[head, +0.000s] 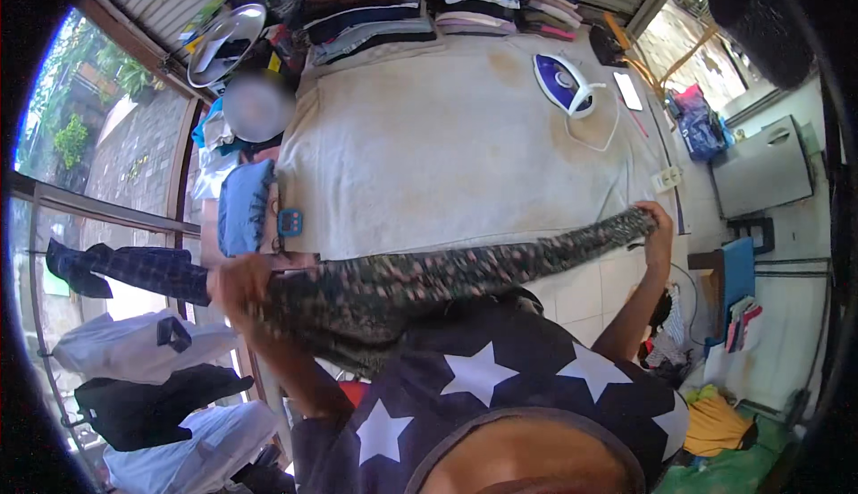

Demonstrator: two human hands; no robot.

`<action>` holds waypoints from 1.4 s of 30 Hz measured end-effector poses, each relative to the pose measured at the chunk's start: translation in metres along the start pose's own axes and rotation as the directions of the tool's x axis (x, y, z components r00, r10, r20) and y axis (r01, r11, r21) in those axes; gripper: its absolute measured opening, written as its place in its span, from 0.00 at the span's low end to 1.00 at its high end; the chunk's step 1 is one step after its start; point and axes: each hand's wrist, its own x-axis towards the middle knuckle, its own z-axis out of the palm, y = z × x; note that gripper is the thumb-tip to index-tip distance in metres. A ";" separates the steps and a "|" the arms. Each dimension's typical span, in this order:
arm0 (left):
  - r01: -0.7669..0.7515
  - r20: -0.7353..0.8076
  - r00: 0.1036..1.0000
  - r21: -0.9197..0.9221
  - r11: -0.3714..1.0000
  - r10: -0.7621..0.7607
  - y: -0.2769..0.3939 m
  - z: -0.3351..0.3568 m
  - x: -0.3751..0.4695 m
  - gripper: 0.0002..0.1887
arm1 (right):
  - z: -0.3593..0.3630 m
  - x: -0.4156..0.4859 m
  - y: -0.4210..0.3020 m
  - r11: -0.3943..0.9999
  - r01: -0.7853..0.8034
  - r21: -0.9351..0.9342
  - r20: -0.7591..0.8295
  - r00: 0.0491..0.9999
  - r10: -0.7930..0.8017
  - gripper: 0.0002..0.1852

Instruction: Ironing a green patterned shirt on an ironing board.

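Observation:
A dark patterned garment (429,276) is stretched sideways between my two hands, close in front of my body. At its left end my left hand (240,287) grips the cloth, slightly blurred. The other end, bunched narrow, is held up in my right hand (660,229). The garment runs along the near edge of a padded ironing surface covered in white cloth (429,145). On that cover, toward the far right, a purple and white clothes iron (563,85) lies on its side or sole; I cannot tell which.
Folded clothes (375,31) and further stacks (479,4) line the far edge. A phone (628,91) and a power strip (667,179) lie at the right. A blue timer-like device (289,222) sits left, beside a blue folded cloth (246,207). Clothes (144,346) hang at the left.

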 end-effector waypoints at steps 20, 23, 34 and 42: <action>0.277 -0.061 0.861 0.889 0.365 -0.504 -0.353 0.202 0.077 0.19 | 0.074 0.190 0.219 0.604 -0.767 0.214 0.099 0.633 0.768 0.15; 0.395 -0.162 0.633 0.908 0.136 -0.757 -0.365 0.225 0.105 0.22 | 0.079 0.206 0.209 0.560 -0.800 0.215 -0.010 0.572 0.820 0.17; 0.634 0.015 0.508 0.671 0.385 -0.861 -0.449 0.213 0.107 0.19 | 0.091 0.225 0.236 0.983 -0.186 -0.002 -0.405 0.898 0.169 0.10; 0.690 0.005 0.499 0.603 0.401 -0.866 -0.444 0.218 0.104 0.15 | 0.116 0.227 0.234 0.808 -0.215 -0.548 -0.438 0.897 -0.058 0.12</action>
